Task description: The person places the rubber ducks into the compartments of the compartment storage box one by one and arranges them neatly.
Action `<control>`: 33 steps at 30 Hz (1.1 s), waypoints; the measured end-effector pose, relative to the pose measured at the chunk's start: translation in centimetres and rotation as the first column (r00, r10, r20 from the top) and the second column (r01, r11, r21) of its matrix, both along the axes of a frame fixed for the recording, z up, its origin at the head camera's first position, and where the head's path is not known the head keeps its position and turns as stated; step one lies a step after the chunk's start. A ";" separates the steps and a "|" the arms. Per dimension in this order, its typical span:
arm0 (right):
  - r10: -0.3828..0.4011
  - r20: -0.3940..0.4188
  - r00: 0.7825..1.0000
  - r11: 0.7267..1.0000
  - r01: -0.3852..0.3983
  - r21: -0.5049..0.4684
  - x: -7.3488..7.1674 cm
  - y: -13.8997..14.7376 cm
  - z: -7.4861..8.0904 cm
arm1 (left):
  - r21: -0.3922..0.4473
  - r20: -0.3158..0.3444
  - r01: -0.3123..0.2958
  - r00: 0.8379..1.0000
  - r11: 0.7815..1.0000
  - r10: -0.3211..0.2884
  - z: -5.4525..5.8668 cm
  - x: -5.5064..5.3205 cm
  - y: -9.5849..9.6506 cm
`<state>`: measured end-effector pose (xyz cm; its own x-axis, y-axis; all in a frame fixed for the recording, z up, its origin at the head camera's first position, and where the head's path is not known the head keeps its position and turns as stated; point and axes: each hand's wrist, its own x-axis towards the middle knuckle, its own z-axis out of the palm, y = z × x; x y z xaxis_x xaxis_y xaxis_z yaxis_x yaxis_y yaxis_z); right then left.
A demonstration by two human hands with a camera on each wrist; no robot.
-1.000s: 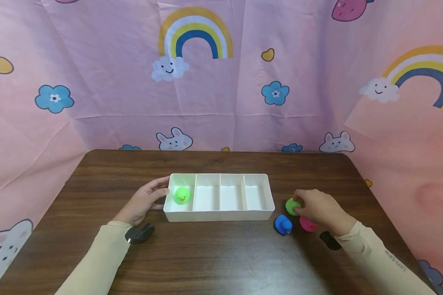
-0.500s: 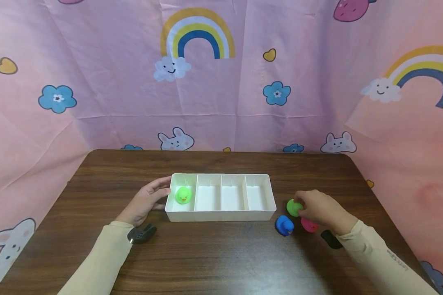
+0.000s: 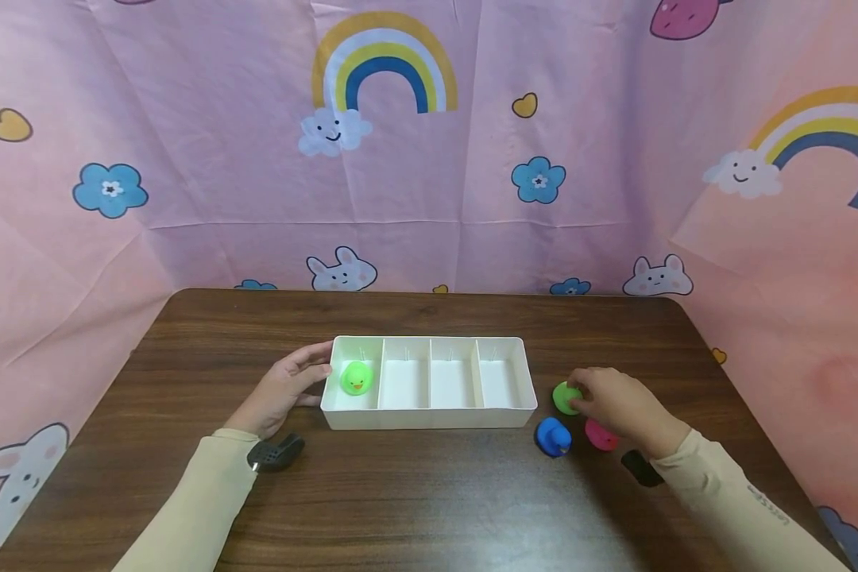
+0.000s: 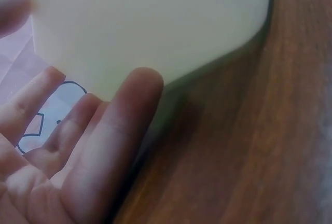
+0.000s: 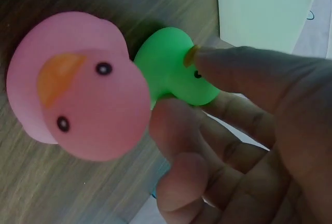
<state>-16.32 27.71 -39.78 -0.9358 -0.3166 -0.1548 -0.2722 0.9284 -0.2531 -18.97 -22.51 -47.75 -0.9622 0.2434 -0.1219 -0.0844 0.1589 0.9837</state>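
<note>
A white box with several compartments (image 3: 429,419) stands mid-table. My left hand (image 3: 279,393) rests against its left end; the left wrist view shows a straight finger (image 4: 124,110) along the outside of the box's wall (image 4: 155,22). One green rubber duck (image 3: 357,378) sits in the leftmost compartment. To the right of the box, my right hand (image 3: 625,405) pinches a second green rubber duck (image 5: 166,60) by its head between thumb and fingers, low over the table. A pink rubber duck (image 5: 93,89) is just beside that hand, and a blue rubber duck (image 3: 554,437) lies near the box's right front corner.
The brown wooden table (image 3: 429,500) has a pink patterned cloth (image 3: 429,175) hanging behind it and at its sides. A black wrist device (image 3: 276,454) is on the left wrist, and another dark device (image 3: 641,468) shows by the right wrist.
The green duck in my right hand has shifted very slightly left and away from me, with the fingertips. The left hand, box and other ducks keep their places; the head view drifts a little.
</note>
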 end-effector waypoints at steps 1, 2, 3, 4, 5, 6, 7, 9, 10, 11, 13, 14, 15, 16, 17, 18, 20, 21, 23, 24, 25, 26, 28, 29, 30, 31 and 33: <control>0.003 -0.006 1.000 1.000 -0.003 0.006 0.0 0.0 0.0 | 0.000 -0.002 0.002 1.000 1.000 -0.002 0.0 0.0 0.0; 0.006 -0.013 1.000 1.000 -0.005 0.014 0.0 0.0 0.0 | -0.001 -0.002 0.002 1.000 1.000 -0.002 0.0 0.0 0.0; 0.008 -0.019 1.000 1.000 -0.008 0.019 0.0 -0.1 0.0 | -0.001 -0.003 0.003 1.000 1.000 -0.003 0.0 0.0 0.0; 0.010 -0.026 1.000 1.000 -0.009 0.022 0.0 -0.1 0.0 | -0.001 -0.004 0.003 1.000 1.000 -0.003 0.0 0.0 0.0; 0.012 -0.032 0.999 1.000 -0.011 0.027 0.1 -0.1 0.0 | 0.000 -0.004 0.004 1.000 1.000 -0.004 0.1 0.0 0.0; 0.014 -0.040 0.999 0.999 -0.012 0.031 0.1 -0.1 -0.1 | 0.000 -0.005 0.003 1.000 1.000 -0.003 0.1 0.0 0.1; 0.014 -0.045 0.999 0.999 -0.012 0.032 0.1 -0.1 -0.1 | -0.001 -0.004 0.003 1.000 1.000 -0.003 0.2 0.0 0.1; 0.014 -0.058 0.998 1.000 -0.013 0.025 0.1 -0.1 0.0 | -0.003 -0.003 0.002 1.000 1.000 -0.002 0.2 0.0 0.2; 0.011 -0.068 0.998 1.000 -0.010 0.017 0.1 -0.1 0.0 | -0.003 0.001 -0.001 1.000 1.000 0.001 0.2 0.0 0.2; 0.007 -0.079 0.997 1.000 -0.007 0.006 0.0 -0.1 0.0 | -0.004 0.005 -0.005 1.000 1.000 0.005 0.2 0.0 0.2; 0.004 -0.117 0.993 1.000 -0.008 -0.029 -0.1 -0.2 0.1 | -0.006 0.009 -0.006 1.000 1.000 0.006 0.2 0.0 0.1; 0.005 -0.139 0.990 0.999 -0.012 -0.049 -0.2 -0.3 0.2 | -0.006 0.010 -0.007 1.000 1.000 0.007 0.2 0.1 0.1; 0.006 -0.162 0.987 0.998 -0.017 -0.067 -0.2 -0.3 0.3 | -0.006 0.010 -0.010 1.000 1.000 0.010 0.2 0.1 0.1; 0.007 -0.188 0.982 0.996 -0.023 -0.083 -0.3 -0.4 0.3 | -0.005 0.011 -0.012 1.000 1.000 0.012 0.2 0.1 0.1; 0.008 -0.208 0.978 0.995 -0.028 -0.096 -0.4 -0.5 0.4 | -0.007 0.010 -0.011 1.000 1.000 0.011 0.2 0.2 0.0; 0.009 -0.227 0.974 0.994 -0.033 -0.105 -0.5 -0.5 0.5 | -0.010 0.007 -0.009 1.000 1.000 0.009 0.2 0.2 0.0; 0.000 -0.248 0.969 0.992 -0.032 -0.126 -0.5 -0.7 0.8 | -0.011 0.009 -0.012 1.000 1.000 0.012 0.1 0.2 0.0; -0.009 -0.251 0.968 0.989 -0.028 -0.142 -0.6 -0.7 0.9 | -0.012 0.010 -0.013 1.000 1.000 0.013 0.1 0.3 0.0; -0.031 -0.250 0.968 0.982 -0.017 -0.186 -0.6 -0.9 1.2 | -0.014 0.010 -0.010 1.000 1.000 0.010 0.1 0.3 0.0; -0.040 -0.249 0.968 0.977 -0.014 -0.211 -0.6 -1.0 1.3 | -0.013 0.010 -0.009 1.000 1.000 0.009 0.1 0.3 0.0; -0.051 -0.244 0.968 0.972 -0.008 -0.236 -0.6 -1.1 1.5 | -0.010 0.009 -0.009 1.000 1.000 0.009 0.1 0.3 0.0; -0.060 -0.241 0.969 0.966 -0.005 -0.259 -0.6 -1.2 1.6 | -0.010 0.008 -0.009 1.000 1.000 0.009 0.2 0.3 0.0; -0.067 -0.250 0.966 0.957 -0.009 -0.291 -0.7 -1.5 1.9 | -0.012 0.006 -0.011 1.000 1.000 0.011 0.2 0.3 0.1; -0.068 -0.254 0.965 0.954 -0.012 -0.301 -0.7 -1.6 2.0 | -0.013 0.005 -0.011 1.000 1.000 0.011 0.2 0.3 0.1; -0.065 -0.262 0.963 0.952 -0.019 -0.306 -0.7 -1.8 2.2 | -0.013 0.004 -0.012 1.000 1.000 0.012 0.3 0.3 0.1; -0.061 -0.266 0.962 0.949 -0.027 -0.315 -0.7 -1.9 2.3 | -0.015 0.003 -0.012 1.000 1.000 0.012 0.3 0.3 0.1; -0.051 -0.271 0.961 0.942 -0.044 -0.333 -0.8 -2.3 2.5 | -0.018 0.002 -0.010 1.000 1.000 0.010 0.3 0.3 0.1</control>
